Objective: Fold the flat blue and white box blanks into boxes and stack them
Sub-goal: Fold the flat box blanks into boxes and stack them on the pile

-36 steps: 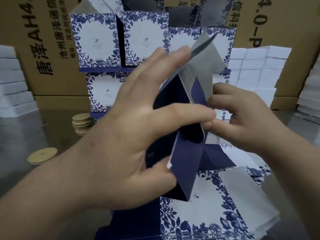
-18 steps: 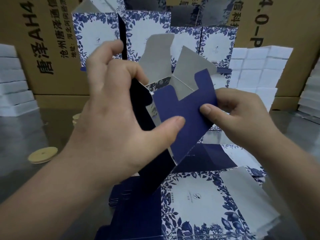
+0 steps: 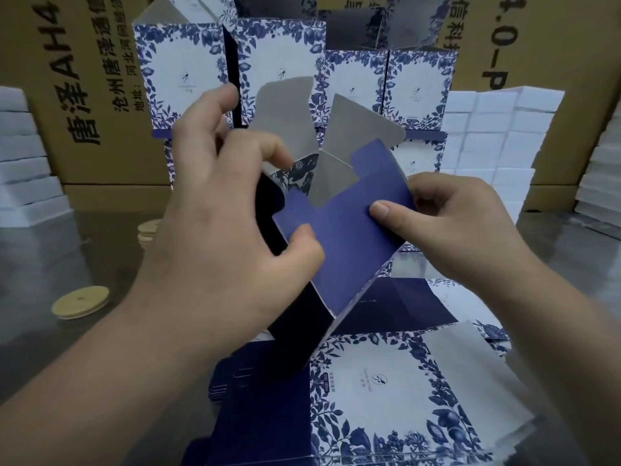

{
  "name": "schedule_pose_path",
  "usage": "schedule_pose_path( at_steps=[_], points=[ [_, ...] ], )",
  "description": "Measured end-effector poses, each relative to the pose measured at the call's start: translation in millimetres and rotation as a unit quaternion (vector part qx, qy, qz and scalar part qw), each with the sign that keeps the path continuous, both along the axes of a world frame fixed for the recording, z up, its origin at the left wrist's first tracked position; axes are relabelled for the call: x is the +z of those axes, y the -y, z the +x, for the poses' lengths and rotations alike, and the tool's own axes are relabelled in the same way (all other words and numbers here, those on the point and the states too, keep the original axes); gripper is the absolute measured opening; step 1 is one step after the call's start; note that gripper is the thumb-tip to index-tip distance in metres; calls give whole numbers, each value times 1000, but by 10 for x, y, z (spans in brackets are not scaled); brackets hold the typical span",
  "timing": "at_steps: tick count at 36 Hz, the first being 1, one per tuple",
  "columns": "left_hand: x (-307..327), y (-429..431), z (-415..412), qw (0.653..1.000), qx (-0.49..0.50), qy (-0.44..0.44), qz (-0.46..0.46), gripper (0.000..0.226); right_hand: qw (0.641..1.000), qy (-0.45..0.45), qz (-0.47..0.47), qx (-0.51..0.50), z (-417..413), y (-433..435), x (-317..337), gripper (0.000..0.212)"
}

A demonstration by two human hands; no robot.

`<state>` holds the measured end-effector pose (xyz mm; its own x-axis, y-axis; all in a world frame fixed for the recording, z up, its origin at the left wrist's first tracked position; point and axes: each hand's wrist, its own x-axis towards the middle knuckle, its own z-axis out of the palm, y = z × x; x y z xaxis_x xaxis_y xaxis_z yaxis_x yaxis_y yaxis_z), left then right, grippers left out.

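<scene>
Left hand (image 3: 218, 230) curls round half-opened box blank (image 3: 346, 257), held above flat blanks (image 3: 369, 381) on table (image 3: 100, 257); my right hand (image 3: 447, 223) pinches its right edge. Risks, I reckon: grey flaps (image 3: 289, 119) splayed, wrong tuck order could crease tab; slack grip, tube may collapse flat.

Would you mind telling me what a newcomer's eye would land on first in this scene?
Centre frame, the left hand and right hand hold a half-opened blue box blank, its grey flaps raised. Behind it stands a stack of folded blue-and-white boxes; flat blanks lie below.
</scene>
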<state>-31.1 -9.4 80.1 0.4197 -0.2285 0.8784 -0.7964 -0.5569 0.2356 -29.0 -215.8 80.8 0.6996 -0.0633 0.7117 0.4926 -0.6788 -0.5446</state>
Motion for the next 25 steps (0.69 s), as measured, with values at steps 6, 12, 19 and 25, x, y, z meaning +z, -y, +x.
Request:
schedule_pose_path(
  at_steps=[6,12,19,25],
  points=[
    [-20,28,-11,999,17,-45,12,34,1000,6,-17,-8,16,-8,-9,39],
    [1,47,-54,995,53,-78,20,36,999,9,-35,0,16,-50,5,10],
    [-21,61,-37,995,51,-71,39,42,999,22,-42,-8,4,-80,-1,21],
    [7,-4,2,995,-37,-76,54,49,997,16,-47,-52,16,-81,-6,44]
  ],
)
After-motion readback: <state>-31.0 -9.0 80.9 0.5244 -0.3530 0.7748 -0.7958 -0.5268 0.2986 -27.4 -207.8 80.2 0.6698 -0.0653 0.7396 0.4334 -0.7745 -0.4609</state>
